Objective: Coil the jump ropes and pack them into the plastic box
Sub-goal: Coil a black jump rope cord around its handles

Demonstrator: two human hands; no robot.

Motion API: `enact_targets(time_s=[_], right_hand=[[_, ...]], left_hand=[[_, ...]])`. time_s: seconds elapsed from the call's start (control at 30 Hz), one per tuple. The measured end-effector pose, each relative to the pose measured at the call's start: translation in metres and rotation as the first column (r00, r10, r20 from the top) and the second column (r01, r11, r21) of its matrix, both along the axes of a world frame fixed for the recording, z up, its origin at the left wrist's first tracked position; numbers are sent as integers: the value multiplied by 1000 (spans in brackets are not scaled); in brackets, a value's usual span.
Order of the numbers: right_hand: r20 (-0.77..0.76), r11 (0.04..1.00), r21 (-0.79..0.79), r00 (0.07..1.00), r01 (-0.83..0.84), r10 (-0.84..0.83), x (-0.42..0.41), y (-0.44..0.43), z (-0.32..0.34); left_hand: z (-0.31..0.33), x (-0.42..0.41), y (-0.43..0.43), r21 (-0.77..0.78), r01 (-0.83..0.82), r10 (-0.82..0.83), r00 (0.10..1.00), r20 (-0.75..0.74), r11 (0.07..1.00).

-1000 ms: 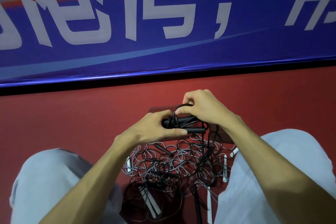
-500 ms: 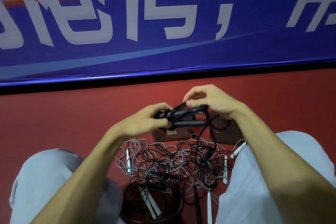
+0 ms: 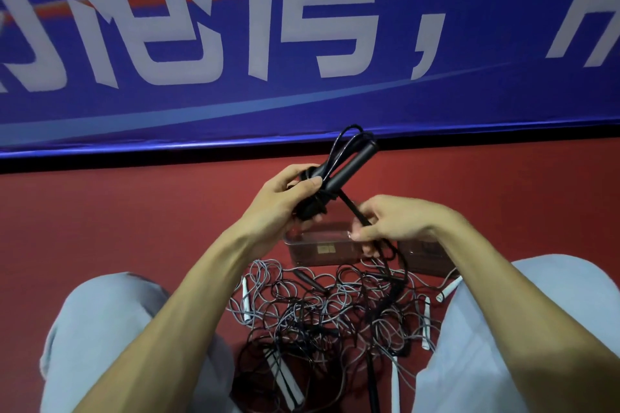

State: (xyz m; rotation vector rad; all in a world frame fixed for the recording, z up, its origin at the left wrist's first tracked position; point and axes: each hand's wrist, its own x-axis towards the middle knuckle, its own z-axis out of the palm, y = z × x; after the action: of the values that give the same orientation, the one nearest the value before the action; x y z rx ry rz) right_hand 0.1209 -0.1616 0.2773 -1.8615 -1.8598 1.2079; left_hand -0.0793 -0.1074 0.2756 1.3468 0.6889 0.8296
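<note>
My left hand grips a black jump rope by its two handles and a few coiled turns; the handles point up and to the right. From that bundle the rope's loose cord runs down to my right hand, which pinches it taut. Under both hands a clear plastic box stands on the red floor. A tangled pile of black and grey jump ropes with white handles lies between my knees.
A second clear box sits right of the first, partly behind my right wrist. A blue banner with white characters covers the wall ahead. My knees in light trousers flank the pile.
My left hand has lifted the black handles and tilted them up to the right. My right hand left the handles, dropped lower and now pinches the trailing cord.
</note>
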Motion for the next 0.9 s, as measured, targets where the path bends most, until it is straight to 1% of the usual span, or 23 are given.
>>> enact_targets(time_s=[0.03, 0.07, 0.1, 0.17, 0.2, 0.27, 0.3, 0.37, 0.43, 0.5, 0.57, 0.63, 0.73, 0.83, 0.87, 0.9], right_hand=[[145, 1000, 8, 989, -18, 17, 1, -1, 1], [243, 999, 11, 970, -37, 33, 1, -1, 1], [261, 999, 0, 965, -35, 34, 2, -1, 1], [217, 1000, 1, 976, -16, 15, 3, -3, 1], [239, 999, 39, 971, -28, 18, 2, -4, 3], [338, 977, 196, 941, -85, 14, 2, -5, 6], [355, 956, 271, 935, -110, 7, 1, -5, 7], [379, 922, 353, 925, -157, 12, -1, -4, 7], [443, 879, 411, 896, -240, 38, -3, -4, 5], [518, 808, 483, 854, -338, 48, -5, -4, 2], [602, 731, 532, 798, -427, 28, -8, -5, 0], [640, 657, 588, 768, -471, -22, -11, -7, -2], [659, 543, 662, 746, -517, -93, -14, -7, -2], [621, 436, 743, 766, -507, -167, -15, -5, -4], [593, 408, 773, 782, -486, -192, -15, -5, -4], [565, 416, 790, 799, -452, -206, -15, -3, -5]], left_hand=[[-1, 1, 1, -3, -17, 17, 1000, -1, 1000], [-3, 1, 3, -4, -39, 39, 999, -4, 999], [-4, 2, 4, -4, -63, 63, 998, -9, 998], [-7, 3, 8, 14, -115, 115, 993, -11, 993], [-9, 2, 10, 37, -140, 141, 990, -15, 989], [-12, 0, 16, 112, -187, 193, 980, -45, 976], [-14, -1, 19, 166, -203, 218, 973, -75, 965], [-17, -5, 22, 296, -205, 261, 951, -163, 933], [-20, -7, 26, 421, -163, 295, 916, -270, 892], [-22, -9, 29, 499, -108, 321, 874, -364, 860], [-21, -10, 31, 527, -32, 312, 836, -451, 849], [-22, -10, 31, 523, 61, 261, 813, -521, 850], [-21, -10, 30, 562, 168, 248, 769, -589, 810], [-19, -14, 33, 614, 236, 282, 728, -625, 753], [-18, -16, 34, 622, 244, 292, 719, -631, 744], [-17, -18, 35, 630, 245, 302, 715, -631, 737]])
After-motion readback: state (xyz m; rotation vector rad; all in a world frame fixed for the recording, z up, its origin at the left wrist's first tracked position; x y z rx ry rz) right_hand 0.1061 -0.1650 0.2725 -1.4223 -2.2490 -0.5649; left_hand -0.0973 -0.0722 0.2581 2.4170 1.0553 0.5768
